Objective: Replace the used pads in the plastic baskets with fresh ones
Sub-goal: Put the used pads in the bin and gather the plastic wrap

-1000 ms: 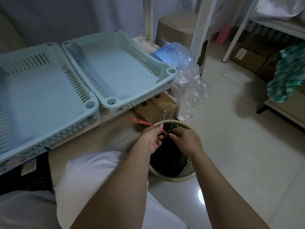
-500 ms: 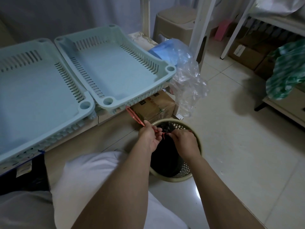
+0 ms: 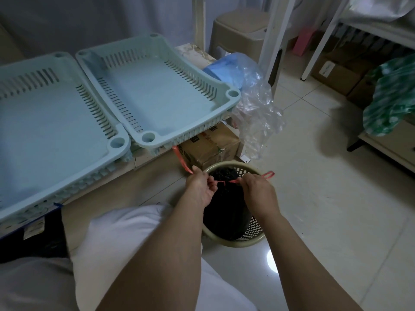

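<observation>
Two pale blue plastic baskets lie side by side on a low surface: the left basket (image 3: 107, 122) and the right basket (image 3: 226, 102), each with a light blue pad covering its bottom. Over a beige waste bin (image 3: 253, 236) lined with a black bag (image 3: 226, 205), my left hand (image 3: 199, 189) and my right hand (image 3: 258, 194) each pinch one end of the bag's red drawstring (image 3: 224, 182), pulled taut between them. The string's loose ends stick out past both fists.
A clear plastic bag holding blue pads (image 3: 233, 68) hangs off the surface behind the bin. A cardboard box (image 3: 211, 147) sits under the right basket. A beige stool (image 3: 242, 25), white frame legs and more boxes (image 3: 336, 70) stand further back on the tiled floor.
My hands have moved apart over the bin, drawing the red string out to both sides. The view has shifted so the baskets sit lower and further right.
</observation>
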A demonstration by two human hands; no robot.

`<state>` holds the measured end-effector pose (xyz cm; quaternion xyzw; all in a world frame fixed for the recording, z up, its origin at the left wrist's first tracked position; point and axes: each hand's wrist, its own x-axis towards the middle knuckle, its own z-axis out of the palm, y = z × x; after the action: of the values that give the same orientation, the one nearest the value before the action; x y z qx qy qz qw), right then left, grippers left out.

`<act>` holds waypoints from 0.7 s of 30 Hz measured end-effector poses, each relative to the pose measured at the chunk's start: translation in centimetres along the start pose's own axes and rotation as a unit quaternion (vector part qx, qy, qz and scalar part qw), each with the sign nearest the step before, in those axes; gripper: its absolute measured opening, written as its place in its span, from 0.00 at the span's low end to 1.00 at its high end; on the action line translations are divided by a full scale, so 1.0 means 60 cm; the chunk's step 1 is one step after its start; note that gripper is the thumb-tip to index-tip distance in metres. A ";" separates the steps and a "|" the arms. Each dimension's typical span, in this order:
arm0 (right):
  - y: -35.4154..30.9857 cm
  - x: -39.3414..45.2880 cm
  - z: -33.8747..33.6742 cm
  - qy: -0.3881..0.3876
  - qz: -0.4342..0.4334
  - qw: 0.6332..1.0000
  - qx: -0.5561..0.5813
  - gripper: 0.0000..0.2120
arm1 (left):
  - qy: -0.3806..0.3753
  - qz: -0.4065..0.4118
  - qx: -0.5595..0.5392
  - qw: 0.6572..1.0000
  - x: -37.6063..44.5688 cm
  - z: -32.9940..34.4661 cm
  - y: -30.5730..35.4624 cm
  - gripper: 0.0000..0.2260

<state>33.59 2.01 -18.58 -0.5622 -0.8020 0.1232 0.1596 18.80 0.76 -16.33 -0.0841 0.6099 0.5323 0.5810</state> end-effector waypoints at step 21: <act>0.013 0.006 -0.012 0.032 0.190 0.976 0.096 0.21 | 0.010 0.133 0.158 0.978 -0.005 -0.011 0.003 0.21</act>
<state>34.47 2.61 -18.17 -0.6903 -0.6592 0.2098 0.2119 18.34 0.16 -16.15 0.0855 0.6981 0.5008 0.5045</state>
